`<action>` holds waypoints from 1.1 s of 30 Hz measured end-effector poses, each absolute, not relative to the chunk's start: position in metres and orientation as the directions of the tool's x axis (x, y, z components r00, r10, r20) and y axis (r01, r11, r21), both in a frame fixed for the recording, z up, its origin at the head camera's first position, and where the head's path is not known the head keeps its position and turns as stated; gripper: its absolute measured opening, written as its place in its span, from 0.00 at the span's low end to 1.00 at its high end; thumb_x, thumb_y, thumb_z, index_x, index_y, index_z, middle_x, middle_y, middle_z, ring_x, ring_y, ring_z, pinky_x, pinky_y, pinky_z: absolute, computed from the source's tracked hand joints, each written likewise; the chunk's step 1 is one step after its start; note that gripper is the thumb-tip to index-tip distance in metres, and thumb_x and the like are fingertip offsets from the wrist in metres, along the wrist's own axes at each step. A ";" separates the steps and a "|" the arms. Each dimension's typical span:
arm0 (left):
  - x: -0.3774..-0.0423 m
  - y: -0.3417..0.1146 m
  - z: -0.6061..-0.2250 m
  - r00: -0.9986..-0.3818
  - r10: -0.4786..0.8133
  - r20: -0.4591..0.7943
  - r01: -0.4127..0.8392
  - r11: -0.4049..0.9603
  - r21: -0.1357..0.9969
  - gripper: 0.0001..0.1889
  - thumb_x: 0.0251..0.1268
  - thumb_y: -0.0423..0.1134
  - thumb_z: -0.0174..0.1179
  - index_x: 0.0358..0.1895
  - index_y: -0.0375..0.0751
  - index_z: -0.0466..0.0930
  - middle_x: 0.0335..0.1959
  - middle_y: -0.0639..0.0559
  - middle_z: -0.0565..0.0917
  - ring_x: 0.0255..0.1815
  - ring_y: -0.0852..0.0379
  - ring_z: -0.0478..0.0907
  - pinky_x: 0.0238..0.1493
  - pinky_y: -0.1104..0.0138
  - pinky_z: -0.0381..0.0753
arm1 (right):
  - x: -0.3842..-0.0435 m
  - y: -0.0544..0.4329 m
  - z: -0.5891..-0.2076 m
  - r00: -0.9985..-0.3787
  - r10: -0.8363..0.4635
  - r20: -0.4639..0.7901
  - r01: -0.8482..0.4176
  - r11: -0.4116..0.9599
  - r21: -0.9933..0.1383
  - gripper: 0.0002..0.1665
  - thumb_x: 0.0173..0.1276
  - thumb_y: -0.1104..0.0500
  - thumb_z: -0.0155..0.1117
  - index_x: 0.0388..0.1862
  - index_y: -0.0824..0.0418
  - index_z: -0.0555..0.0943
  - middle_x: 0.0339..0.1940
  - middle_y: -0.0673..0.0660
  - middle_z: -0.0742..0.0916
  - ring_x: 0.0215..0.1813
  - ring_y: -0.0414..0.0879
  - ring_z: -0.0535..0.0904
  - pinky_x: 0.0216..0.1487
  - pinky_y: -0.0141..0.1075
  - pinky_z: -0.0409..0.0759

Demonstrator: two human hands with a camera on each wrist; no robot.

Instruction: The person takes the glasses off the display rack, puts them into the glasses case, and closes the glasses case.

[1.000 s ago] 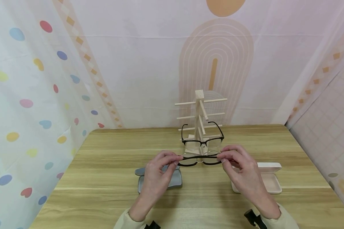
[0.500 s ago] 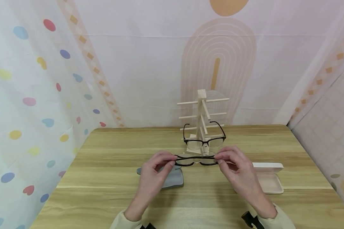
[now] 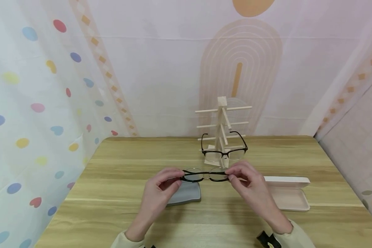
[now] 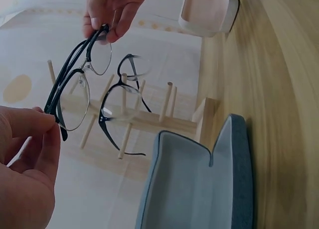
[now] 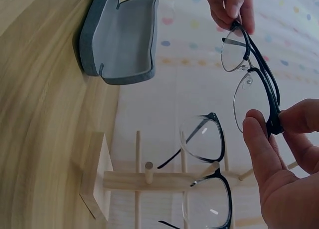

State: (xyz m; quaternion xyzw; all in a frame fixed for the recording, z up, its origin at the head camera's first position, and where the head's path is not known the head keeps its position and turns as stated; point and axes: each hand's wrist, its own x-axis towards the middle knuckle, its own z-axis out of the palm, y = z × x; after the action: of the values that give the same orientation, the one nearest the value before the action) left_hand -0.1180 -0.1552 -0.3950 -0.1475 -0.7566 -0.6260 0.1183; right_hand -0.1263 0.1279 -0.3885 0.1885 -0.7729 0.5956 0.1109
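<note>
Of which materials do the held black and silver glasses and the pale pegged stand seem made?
Black and silver glasses: thick, smooth black tops, perhaps plastic; thin, shiny lower rims suggest metal. Pale pegged stand: probably bare wood, by its matte, light tan surface.

Black on the held glasses (image 3: 205, 173), black again on the second pair (image 3: 225, 154) toward the table's (image 3: 127, 158) far edge! Grey-blue on one case (image 3: 186, 193), white-and-blush on the other case (image 3: 292, 199) nearer the right edge, multicoloured dots across the cloth (image 3: 24, 75)!
</note>
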 end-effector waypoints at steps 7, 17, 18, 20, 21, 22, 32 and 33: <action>-0.115 -0.165 -0.401 -0.921 0.082 0.381 0.390 0.190 0.901 0.12 0.61 0.20 0.68 0.45 0.36 0.90 0.47 0.45 0.87 0.47 0.57 0.85 0.48 0.71 0.85 | -0.130 0.121 -0.394 -0.930 -0.180 0.322 -0.355 0.205 -0.912 0.09 0.71 0.71 0.65 0.45 0.61 0.87 0.48 0.57 0.85 0.47 0.43 0.85 0.49 0.34 0.86; -0.110 -0.178 -0.412 -0.869 0.080 0.487 0.494 0.172 0.852 0.11 0.61 0.19 0.67 0.46 0.30 0.88 0.46 0.39 0.87 0.49 0.62 0.84 0.49 0.72 0.84 | -0.133 0.110 -0.401 -0.951 -0.254 0.179 -0.227 0.174 -0.958 0.09 0.75 0.67 0.63 0.51 0.67 0.84 0.44 0.62 0.89 0.43 0.45 0.89 0.48 0.37 0.87; -0.110 -0.180 -0.412 -0.869 0.074 0.488 0.494 0.167 0.853 0.11 0.61 0.19 0.67 0.46 0.29 0.88 0.46 0.38 0.87 0.49 0.62 0.84 0.49 0.73 0.84 | -0.133 0.110 -0.401 -0.950 -0.265 0.165 -0.214 0.170 -0.962 0.11 0.76 0.65 0.63 0.53 0.68 0.84 0.43 0.62 0.90 0.44 0.45 0.89 0.48 0.36 0.87; -0.109 -0.182 -0.414 -0.876 0.058 0.479 0.482 0.166 0.861 0.11 0.62 0.19 0.67 0.46 0.29 0.88 0.46 0.38 0.87 0.48 0.61 0.84 0.47 0.74 0.84 | -0.134 0.108 -0.402 -0.947 -0.286 0.143 -0.195 0.161 -0.968 0.13 0.76 0.64 0.63 0.55 0.68 0.84 0.43 0.61 0.90 0.44 0.45 0.89 0.49 0.36 0.87; -0.108 -0.183 -0.414 -0.882 0.048 0.469 0.470 0.167 0.867 0.10 0.62 0.20 0.67 0.46 0.30 0.88 0.46 0.38 0.87 0.48 0.60 0.84 0.46 0.74 0.84 | -0.134 0.107 -0.403 -0.946 -0.295 0.134 -0.187 0.158 -0.970 0.14 0.76 0.63 0.63 0.56 0.68 0.83 0.42 0.61 0.91 0.44 0.44 0.89 0.49 0.36 0.86; -0.107 -0.184 -0.415 -0.890 0.036 0.455 0.454 0.171 0.874 0.10 0.62 0.21 0.68 0.46 0.30 0.88 0.46 0.39 0.87 0.47 0.60 0.84 0.46 0.74 0.84 | -0.135 0.106 -0.404 -0.943 -0.305 0.130 -0.184 0.156 -0.971 0.15 0.76 0.63 0.63 0.57 0.68 0.83 0.43 0.61 0.91 0.45 0.45 0.89 0.50 0.37 0.87; -0.104 -0.196 -0.421 -0.931 -0.102 0.350 0.322 0.216 0.922 0.10 0.62 0.23 0.69 0.45 0.33 0.89 0.47 0.42 0.88 0.48 0.63 0.85 0.47 0.74 0.84 | -0.138 0.092 -0.413 -0.923 -0.364 0.125 -0.189 0.147 -0.971 0.17 0.73 0.64 0.66 0.58 0.68 0.83 0.44 0.61 0.90 0.45 0.43 0.88 0.48 0.32 0.85; -0.103 -0.197 -0.421 -0.934 -0.110 0.340 0.311 0.221 0.924 0.09 0.62 0.23 0.69 0.45 0.33 0.90 0.47 0.42 0.88 0.47 0.63 0.85 0.47 0.74 0.84 | -0.138 0.091 -0.414 -0.924 -0.364 0.119 -0.182 0.145 -0.973 0.17 0.73 0.65 0.66 0.58 0.68 0.83 0.43 0.61 0.90 0.45 0.44 0.88 0.49 0.33 0.85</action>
State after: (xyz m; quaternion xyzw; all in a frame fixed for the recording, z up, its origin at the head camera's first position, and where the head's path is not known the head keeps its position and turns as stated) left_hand -0.1031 -0.1971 -0.4214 -0.0658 -0.7627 -0.6207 0.1695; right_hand -0.1381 0.0907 -0.4136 0.1814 -0.7530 0.6283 -0.0725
